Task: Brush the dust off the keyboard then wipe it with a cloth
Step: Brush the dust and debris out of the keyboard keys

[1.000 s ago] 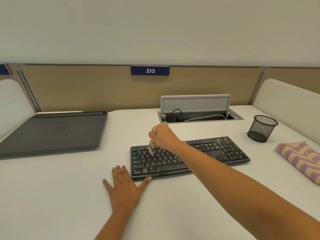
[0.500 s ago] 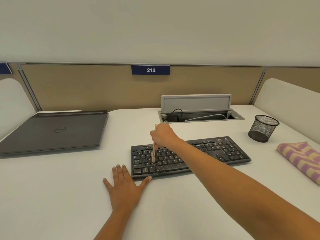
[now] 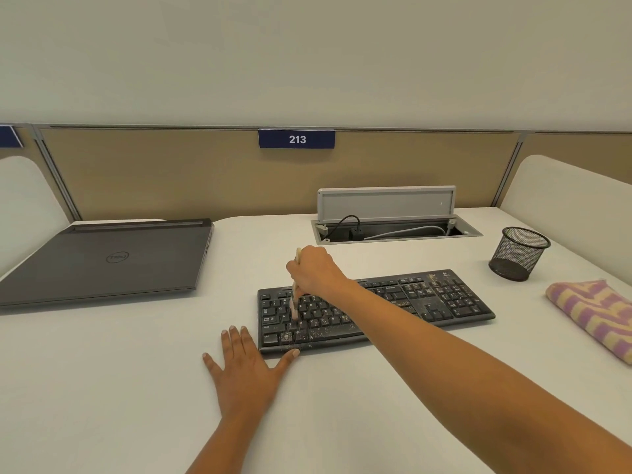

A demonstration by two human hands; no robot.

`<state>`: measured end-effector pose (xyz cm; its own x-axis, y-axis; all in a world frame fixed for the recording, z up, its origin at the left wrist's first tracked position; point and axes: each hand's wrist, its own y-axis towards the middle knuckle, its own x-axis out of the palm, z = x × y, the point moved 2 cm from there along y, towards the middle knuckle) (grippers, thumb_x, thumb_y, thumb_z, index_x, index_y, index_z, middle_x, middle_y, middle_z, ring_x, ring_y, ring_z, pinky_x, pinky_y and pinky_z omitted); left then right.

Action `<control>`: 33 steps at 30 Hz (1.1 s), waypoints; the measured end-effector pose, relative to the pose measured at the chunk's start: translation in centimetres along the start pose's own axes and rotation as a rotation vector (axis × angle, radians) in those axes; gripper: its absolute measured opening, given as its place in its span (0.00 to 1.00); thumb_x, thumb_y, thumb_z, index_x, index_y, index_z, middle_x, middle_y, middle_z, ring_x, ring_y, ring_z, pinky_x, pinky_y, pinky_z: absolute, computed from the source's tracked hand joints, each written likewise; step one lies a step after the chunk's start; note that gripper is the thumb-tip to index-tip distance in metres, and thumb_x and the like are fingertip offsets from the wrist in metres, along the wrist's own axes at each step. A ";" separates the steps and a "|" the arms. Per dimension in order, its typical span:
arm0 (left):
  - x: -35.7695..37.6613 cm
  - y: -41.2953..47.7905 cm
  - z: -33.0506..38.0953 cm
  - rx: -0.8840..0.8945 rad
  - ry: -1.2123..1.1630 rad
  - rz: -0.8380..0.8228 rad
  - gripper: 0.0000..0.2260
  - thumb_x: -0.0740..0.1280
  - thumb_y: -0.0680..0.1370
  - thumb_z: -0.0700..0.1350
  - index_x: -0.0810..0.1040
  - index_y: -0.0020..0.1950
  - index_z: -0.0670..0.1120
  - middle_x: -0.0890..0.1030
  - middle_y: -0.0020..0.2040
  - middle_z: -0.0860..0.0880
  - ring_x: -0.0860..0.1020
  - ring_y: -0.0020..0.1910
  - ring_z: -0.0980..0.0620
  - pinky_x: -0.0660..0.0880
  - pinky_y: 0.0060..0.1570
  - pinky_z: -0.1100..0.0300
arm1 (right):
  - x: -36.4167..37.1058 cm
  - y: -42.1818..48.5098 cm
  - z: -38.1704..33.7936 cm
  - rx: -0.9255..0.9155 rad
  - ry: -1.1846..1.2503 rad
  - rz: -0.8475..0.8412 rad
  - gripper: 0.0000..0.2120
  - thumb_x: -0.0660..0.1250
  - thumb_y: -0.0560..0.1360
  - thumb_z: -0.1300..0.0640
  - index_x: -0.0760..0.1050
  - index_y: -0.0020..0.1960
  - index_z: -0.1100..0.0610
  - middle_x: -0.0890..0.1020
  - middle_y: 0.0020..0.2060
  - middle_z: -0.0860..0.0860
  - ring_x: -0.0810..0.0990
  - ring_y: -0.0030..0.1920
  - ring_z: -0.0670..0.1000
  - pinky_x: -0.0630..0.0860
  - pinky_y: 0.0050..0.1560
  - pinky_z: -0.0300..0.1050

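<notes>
Gripping a small pale brush (image 3: 294,302) on the dusty black keyboard (image 3: 441,299), the right hand (image 3: 316,273) could flick grit onto the white table (image 3: 136,371); the left hand (image 3: 244,371) lies flat, fingers straight.

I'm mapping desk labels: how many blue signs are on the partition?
2. One blue rectangular sign reading 213 sits at the top centre of the tan partition; another blue sign is cut off by the left edge. More may lie outside the view.

Laptop (image 3: 102,261) left of keyboard (image 3: 441,299), cloth (image 3: 595,313) right.
</notes>
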<state>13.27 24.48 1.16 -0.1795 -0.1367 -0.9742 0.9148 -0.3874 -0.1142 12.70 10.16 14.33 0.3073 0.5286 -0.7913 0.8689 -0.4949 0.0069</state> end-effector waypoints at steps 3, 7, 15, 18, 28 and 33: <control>0.0 0.0 0.0 -0.001 0.005 -0.003 0.66 0.17 0.48 0.75 0.44 0.78 0.42 0.46 0.79 0.45 0.42 0.77 0.48 0.43 0.72 0.40 | 0.9 -0.4 0.1 -0.063 -0.007 0.058 0.19 0.55 0.79 0.60 0.62 0.28 0.59 0.74 0.29 0.57 0.70 0.31 0.53 0.66 0.31 0.42; 0.0 0.0 0.0 -0.002 0.011 0.000 0.66 0.17 0.48 0.75 0.43 0.78 0.42 0.46 0.79 0.45 0.42 0.77 0.48 0.43 0.72 0.40 | 1.7 -1.1 0.4 -0.085 -0.064 0.041 0.21 0.54 0.79 0.60 0.57 0.28 0.57 0.63 0.26 0.51 0.61 0.27 0.47 0.56 0.26 0.38; 0.1 0.1 0.1 -0.009 0.022 -0.005 0.66 0.16 0.48 0.74 0.43 0.78 0.42 0.45 0.79 0.45 0.41 0.77 0.48 0.43 0.72 0.40 | 1.5 -1.0 -0.1 -0.024 -0.083 -0.069 0.18 0.56 0.78 0.61 0.59 0.30 0.57 0.65 0.29 0.51 0.67 0.31 0.51 0.59 0.28 0.38; 0.0 0.1 0.0 -0.008 0.024 -0.005 0.66 0.16 0.48 0.74 0.43 0.78 0.42 0.45 0.79 0.45 0.41 0.77 0.48 0.43 0.72 0.40 | 1.0 -0.6 -0.6 -0.013 -0.033 -0.086 0.15 0.56 0.78 0.61 0.65 0.33 0.61 0.73 0.32 0.55 0.75 0.39 0.57 0.68 0.32 0.41; 0.0 0.0 0.0 -0.001 0.022 0.010 0.62 0.20 0.52 0.75 0.44 0.78 0.41 0.46 0.79 0.45 0.42 0.77 0.48 0.43 0.72 0.40 | 0.4 -0.2 1.0 -0.056 0.074 -0.334 0.14 0.72 0.72 0.57 0.79 0.54 0.64 0.84 0.49 0.59 0.83 0.49 0.56 0.79 0.55 0.52; -0.1 0.0 0.1 -0.002 0.012 -0.003 0.66 0.16 0.47 0.75 0.44 0.78 0.42 0.46 0.79 0.45 0.42 0.77 0.48 0.43 0.72 0.40 | -1.9 -0.3 1.8 -0.048 -0.027 -0.391 0.12 0.70 0.73 0.62 0.79 0.54 0.65 0.83 0.51 0.59 0.82 0.41 0.50 0.80 0.44 0.36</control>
<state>13.23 24.44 1.25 -0.1781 -0.1245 -0.9761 0.9151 -0.3857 -0.1178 11.18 8.05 14.75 -0.0602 0.6523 -0.7556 0.9357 -0.2268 -0.2703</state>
